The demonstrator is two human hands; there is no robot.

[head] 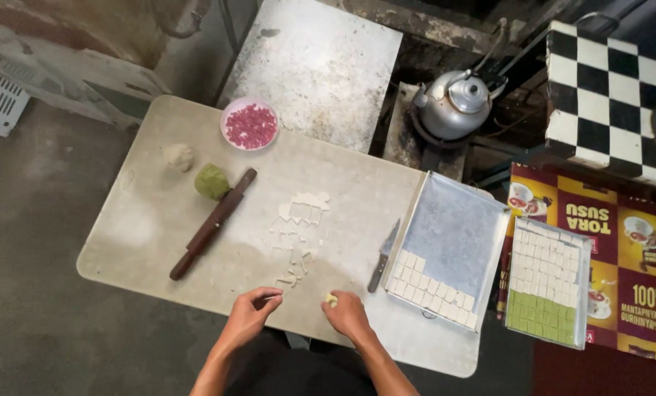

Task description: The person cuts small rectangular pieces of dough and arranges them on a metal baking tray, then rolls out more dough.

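Dough piece (331, 298) pinched in right hand (348, 314), left hand (252, 308) pinching scrap, near board edge (196, 293)

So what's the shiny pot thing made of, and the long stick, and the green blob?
The kettle looks like bare metal: silvery, with bright reflections. The rolling pin seems to be wood, dark brown and dull. The green lump looks like soft dough, matte and rounded, like the pale lump beside it.
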